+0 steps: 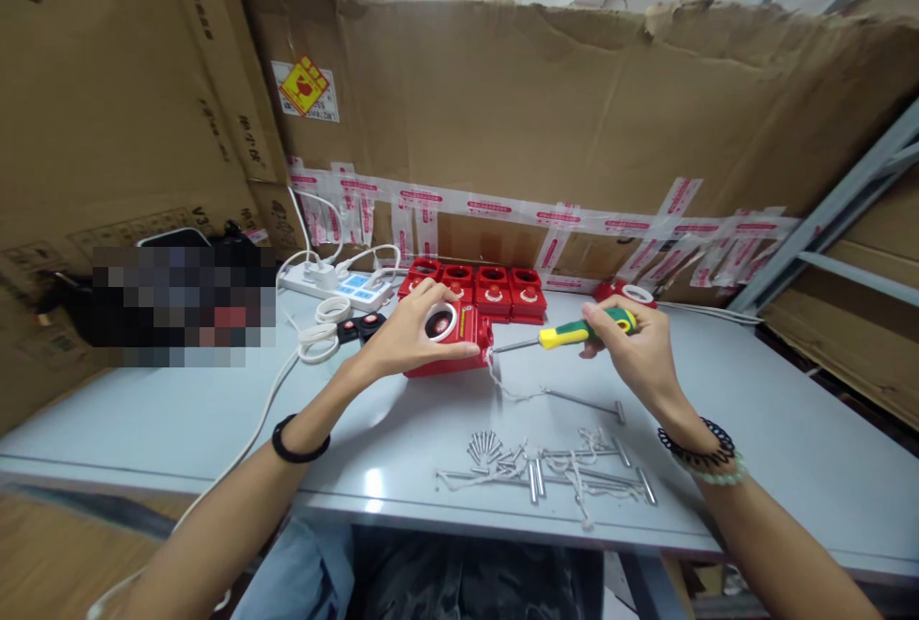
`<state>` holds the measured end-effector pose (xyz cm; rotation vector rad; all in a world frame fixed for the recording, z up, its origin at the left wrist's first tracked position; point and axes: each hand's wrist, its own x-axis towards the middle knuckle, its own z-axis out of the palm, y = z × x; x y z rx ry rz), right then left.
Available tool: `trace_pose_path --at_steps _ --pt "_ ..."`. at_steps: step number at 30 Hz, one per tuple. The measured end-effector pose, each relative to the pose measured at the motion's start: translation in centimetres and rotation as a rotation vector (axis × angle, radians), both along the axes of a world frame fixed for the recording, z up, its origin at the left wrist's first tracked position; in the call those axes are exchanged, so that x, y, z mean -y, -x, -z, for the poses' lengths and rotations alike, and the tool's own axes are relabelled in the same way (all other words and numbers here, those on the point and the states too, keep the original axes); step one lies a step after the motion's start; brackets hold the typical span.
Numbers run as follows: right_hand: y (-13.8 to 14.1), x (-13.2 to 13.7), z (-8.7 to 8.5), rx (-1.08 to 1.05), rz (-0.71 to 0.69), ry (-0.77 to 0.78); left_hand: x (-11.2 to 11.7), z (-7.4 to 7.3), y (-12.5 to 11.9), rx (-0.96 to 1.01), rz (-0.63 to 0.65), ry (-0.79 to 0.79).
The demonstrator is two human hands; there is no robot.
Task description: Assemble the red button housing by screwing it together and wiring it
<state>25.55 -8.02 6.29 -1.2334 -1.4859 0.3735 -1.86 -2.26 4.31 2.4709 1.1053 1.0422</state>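
Note:
My left hand (416, 333) is closed around a red box (452, 362) with a round white-ringed opening, steadying it on the table. In my right hand (636, 347) is a screwdriver (574, 331) with a green and yellow handle. Its shaft points left, and the tip meets the right side of the box, beside a white cord (506, 388). That cord runs to a small metal hammer (589, 402) lying on the table. Closer to me lie a cluster of screws (485, 448) and several more metal rods with cords (603, 481).
Several red boxes (492, 293) stand in a row behind my left hand. Another red piece (617, 293) lies at the back right. A power strip (345, 287), white rings (318, 343) and a cable (265, 409) are on the left. Cardboard (503, 113) walls the back.

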Motion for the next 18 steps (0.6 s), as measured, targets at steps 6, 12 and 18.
trace_pose_path --at_steps 6,12,18 --pt "0.1 0.3 -0.1 -0.055 -0.01 -0.045 0.0 0.0 0.0 0.017 0.006 0.024" --pt "-0.6 0.3 -0.7 -0.112 0.024 -0.103 -0.1 0.0 0.2 0.023 -0.001 0.032" --pt "-3.6 0.8 -2.6 -0.058 0.389 -0.447 0.0 0.0 -1.4 -0.004 0.001 0.04"
